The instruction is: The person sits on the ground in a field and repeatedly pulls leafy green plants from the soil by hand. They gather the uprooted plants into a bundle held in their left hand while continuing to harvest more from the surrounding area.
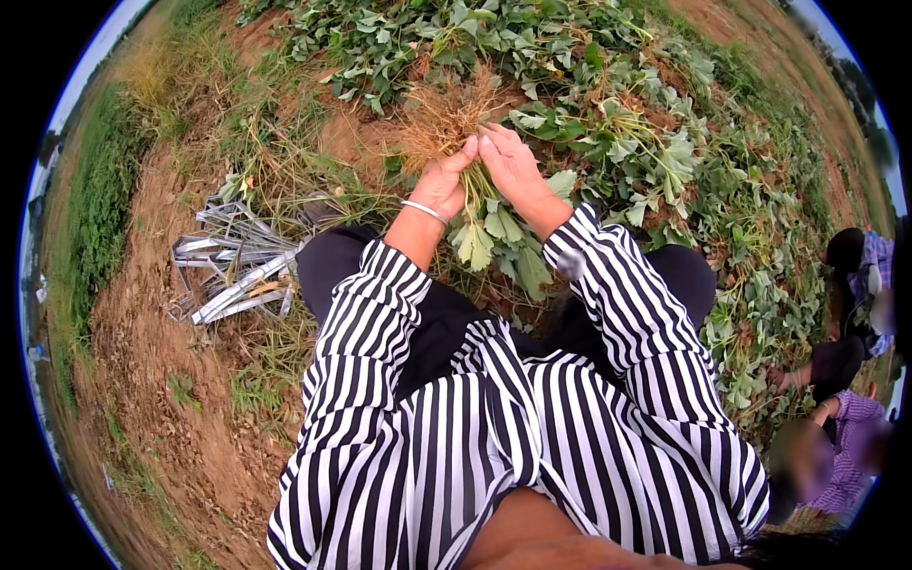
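Observation:
Both hands meet around a bunch of leafy seedlings, with their brown fibrous roots [449, 107] fanned out away from me. The green lobed leaves [502, 231] of the bunch hang back toward my lap. My left hand [443, 182] grips the stems from the left, a pale bangle on its wrist. From the right, my right hand [511, 160] closes on the same bunch, fingertips near the root crowns. Thumbs and fingers of the two hands almost touch. Which fingers carry the weight cannot be told.
Shiny metallic strips [239, 260] lie in a loose heap left of my knee. Uprooted leafy plants [627, 142] spread ahead and to the right. Bare reddish soil [164, 285] lies left. Two other people, in a checked garment [875, 278] and a purple shirt [851, 442], sit at the right.

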Available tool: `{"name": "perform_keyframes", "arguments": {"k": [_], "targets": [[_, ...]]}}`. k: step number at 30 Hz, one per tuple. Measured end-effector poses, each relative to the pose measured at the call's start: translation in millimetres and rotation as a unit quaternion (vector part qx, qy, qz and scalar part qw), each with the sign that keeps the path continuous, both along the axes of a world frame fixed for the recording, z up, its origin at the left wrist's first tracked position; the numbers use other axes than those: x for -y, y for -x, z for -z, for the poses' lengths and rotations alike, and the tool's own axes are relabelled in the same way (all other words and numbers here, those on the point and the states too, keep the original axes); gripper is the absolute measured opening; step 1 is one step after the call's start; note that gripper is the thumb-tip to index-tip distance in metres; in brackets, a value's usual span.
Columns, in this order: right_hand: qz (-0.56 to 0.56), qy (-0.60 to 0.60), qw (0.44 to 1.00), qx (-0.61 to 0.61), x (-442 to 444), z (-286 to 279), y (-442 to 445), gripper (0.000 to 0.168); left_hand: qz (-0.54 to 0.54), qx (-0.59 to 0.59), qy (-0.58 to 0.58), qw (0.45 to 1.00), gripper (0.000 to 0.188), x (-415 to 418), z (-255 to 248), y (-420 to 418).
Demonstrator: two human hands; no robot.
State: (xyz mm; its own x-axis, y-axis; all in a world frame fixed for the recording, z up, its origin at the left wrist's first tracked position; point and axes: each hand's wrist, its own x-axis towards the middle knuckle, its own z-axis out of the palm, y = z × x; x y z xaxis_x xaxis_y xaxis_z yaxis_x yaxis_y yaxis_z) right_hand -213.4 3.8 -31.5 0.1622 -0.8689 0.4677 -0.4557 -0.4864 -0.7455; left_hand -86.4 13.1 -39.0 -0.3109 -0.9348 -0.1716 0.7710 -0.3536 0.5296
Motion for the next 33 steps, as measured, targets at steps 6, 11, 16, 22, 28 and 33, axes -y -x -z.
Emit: {"name": "perform_keyframes", "arguments": {"k": [6,11,16,22,28,33], "targets": [[-0.078,-0.073,0.994,-0.021,-12.1,-15.1,8.5,0.072,-0.053,0.039,0.023,0.998,0.032,21.4,11.6,-9.4],[-0.052,-0.077,0.985,-0.148,-32.9,-49.1,17.8,0.096,0.026,-0.058,0.07,0.996,0.042,21.9,-30.1,-3.5],[-0.01,0.108,0.979,-0.175,-32.7,-66.8,18.1,0.078,0.056,-0.2,0.149,0.967,0.043,14.7,-65.3,-11.4],[0.093,0.259,0.948,-0.16,-41.4,-112.5,58.5,0.046,0.069,-0.197,0.227,0.951,0.038,13.8,-120.8,35.3],[0.171,0.22,0.907,-0.316,-72.4,-175.1,139.3,0.024,0.121,-0.054,0.267,0.955,0.044,-20.5,-171.4,133.1],[0.234,0.206,0.856,-0.412,-144.3,-202.4,255.3,0.014,0.367,0.099,0.248,0.891,0.053,-30.9,-138.4,189.3]]}}
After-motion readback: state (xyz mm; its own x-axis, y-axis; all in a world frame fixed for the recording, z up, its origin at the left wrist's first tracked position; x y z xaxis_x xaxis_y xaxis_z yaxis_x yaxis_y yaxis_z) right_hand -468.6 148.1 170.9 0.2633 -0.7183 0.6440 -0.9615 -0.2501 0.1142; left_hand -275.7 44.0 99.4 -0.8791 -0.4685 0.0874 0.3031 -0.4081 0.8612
